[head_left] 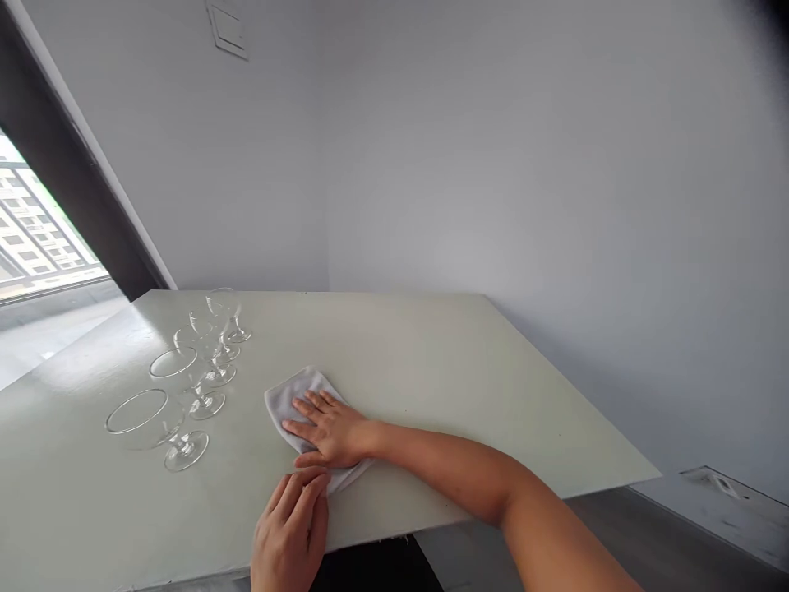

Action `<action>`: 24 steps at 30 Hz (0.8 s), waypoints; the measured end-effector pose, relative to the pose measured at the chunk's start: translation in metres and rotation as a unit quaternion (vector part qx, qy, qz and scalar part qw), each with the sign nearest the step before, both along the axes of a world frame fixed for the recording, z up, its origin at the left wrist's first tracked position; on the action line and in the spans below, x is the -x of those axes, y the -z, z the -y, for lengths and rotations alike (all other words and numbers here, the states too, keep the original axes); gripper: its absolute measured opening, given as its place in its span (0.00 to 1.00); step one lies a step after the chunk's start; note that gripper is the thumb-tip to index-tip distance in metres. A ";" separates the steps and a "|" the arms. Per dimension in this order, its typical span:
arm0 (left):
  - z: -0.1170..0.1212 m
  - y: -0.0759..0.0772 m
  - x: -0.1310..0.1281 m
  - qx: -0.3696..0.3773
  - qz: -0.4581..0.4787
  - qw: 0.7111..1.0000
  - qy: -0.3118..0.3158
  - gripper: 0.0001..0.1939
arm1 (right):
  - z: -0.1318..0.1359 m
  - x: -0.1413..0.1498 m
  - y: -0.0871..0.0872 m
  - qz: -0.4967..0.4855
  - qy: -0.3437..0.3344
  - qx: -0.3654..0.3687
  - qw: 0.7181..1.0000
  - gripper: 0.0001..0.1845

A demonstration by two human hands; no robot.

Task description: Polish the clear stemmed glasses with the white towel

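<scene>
A light grey cloth (296,393) is spread on the pale tabletop near its front edge. My right hand (329,432) lies flat on it, fingers stretched and spread, pressing it down; the palm covers much of the cloth. My left hand (288,526) is at the table's front edge, its fingers curled and closed at the cloth's near corner. That corner is partly hidden by the fingertips. To the left, several clear stemmed glasses stand in a slanting row, among them the nearest glass (185,448) and the farthest glass (237,329). Neither hand touches them.
The pale table (444,362) reaches back to the grey walls (493,164). Its right edge slants toward the wall. At far left is a window (43,222) with a dark frame. A wall switch (228,29) is above, and a socket plate (721,485) sits low on the right.
</scene>
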State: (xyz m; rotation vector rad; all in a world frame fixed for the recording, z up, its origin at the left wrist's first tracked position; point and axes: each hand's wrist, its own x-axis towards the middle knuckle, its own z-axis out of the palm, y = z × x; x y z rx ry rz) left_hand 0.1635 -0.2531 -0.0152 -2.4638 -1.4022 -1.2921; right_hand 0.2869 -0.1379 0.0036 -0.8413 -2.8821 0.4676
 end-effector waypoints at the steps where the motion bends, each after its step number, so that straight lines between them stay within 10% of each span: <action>1: 0.000 0.001 0.000 -0.002 -0.002 1.000 -0.003 0.09 | 0.003 -0.013 -0.001 -0.003 0.000 0.001 1.000 0.38; 7: -0.003 0.005 0.000 -0.005 -0.027 0.999 -0.021 0.09 | -0.024 -0.143 0.007 0.043 0.177 -0.030 0.983 0.34; 11: -0.003 0.005 0.000 -0.004 -0.038 0.999 -0.026 0.09 | -0.038 -0.265 0.006 0.122 0.438 -0.041 0.890 0.31; 16: -0.002 0.006 0.000 -0.006 -0.036 0.998 -0.043 0.09 | 0.007 -0.390 0.002 0.145 0.601 -0.037 0.785 0.33; 24: 0.001 0.000 -0.002 0.008 -0.031 0.999 -0.032 0.09 | 0.111 -0.433 0.039 0.123 0.698 -0.065 0.702 0.39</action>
